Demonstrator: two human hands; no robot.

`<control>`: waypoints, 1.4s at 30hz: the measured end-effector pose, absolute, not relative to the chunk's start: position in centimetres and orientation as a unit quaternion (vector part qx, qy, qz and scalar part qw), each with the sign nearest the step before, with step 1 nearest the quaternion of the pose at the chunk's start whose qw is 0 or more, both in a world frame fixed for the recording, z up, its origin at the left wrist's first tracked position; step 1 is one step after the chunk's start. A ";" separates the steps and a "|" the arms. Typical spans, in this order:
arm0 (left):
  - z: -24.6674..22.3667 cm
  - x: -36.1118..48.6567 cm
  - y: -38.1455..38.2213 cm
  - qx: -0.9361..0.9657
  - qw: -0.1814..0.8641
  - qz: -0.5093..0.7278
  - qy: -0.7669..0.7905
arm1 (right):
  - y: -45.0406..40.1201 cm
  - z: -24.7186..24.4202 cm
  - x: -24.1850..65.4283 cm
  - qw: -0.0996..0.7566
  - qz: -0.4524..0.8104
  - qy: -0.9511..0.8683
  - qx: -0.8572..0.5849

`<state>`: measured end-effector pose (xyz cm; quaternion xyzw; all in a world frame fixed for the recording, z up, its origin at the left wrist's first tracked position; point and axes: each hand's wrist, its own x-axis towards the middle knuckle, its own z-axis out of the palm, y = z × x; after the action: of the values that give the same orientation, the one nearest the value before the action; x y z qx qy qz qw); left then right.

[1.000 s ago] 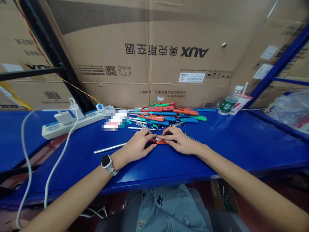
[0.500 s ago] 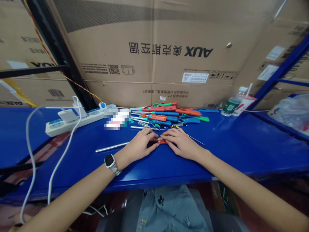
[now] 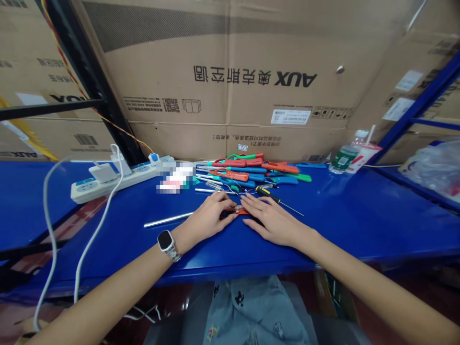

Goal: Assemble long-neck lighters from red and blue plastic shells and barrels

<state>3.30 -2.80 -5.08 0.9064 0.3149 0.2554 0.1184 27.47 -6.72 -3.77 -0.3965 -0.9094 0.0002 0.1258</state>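
An orange-red utility lighter (image 3: 241, 210) lies low on the blue table, its handle apparently opened, with small parts showing inside. My left hand (image 3: 206, 215) is closed on its left end, thumb in front and fingers behind. Over its right end, my right hand (image 3: 276, 219) stretches its fingers out flat, with the thumb apart. Both hands hide much of the lighter. A metal tube (image 3: 167, 220) reaches out leftward from beside my left hand. Behind my right hand lies a black-and-yellow screwdriver (image 3: 266, 192), its shaft pointing right.
Several red, blue and green lighters (image 3: 235, 163) are piled at the back against a cardboard box (image 3: 161, 52). A white power strip (image 3: 84, 189) with plugs and cables stands at left. A water bottle (image 3: 343, 159) and a cup (image 3: 359, 160) stand at back right.
My right hand has shifted slightly, its fingers straighter and its thumb farther from the lighter. More of the screwdriver handle shows. My left hand keeps its hold.
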 end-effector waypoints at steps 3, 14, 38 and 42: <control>-5.0 3.3 -2.6 0.907 0.120 0.248 0.319 | -6.9 -3.8 27.4 0.119 0.004 -0.908 -0.403; -3.6 5.2 -1.3 0.921 0.095 0.212 0.313 | -0.6 -0.9 28.1 0.271 -0.013 -0.853 -0.445; -1.9 -2.7 0.3 0.880 0.210 0.170 0.390 | -1.9 -4.0 23.1 0.232 0.107 -0.900 -0.353; -1.8 -2.6 0.3 0.875 0.207 0.152 0.410 | -2.0 -4.1 23.2 0.234 0.093 -0.905 -0.341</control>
<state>-2.55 0.28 -1.82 0.8752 0.4103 0.1515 0.2065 23.15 -1.95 -4.08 -0.3414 -0.9055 0.0930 0.2343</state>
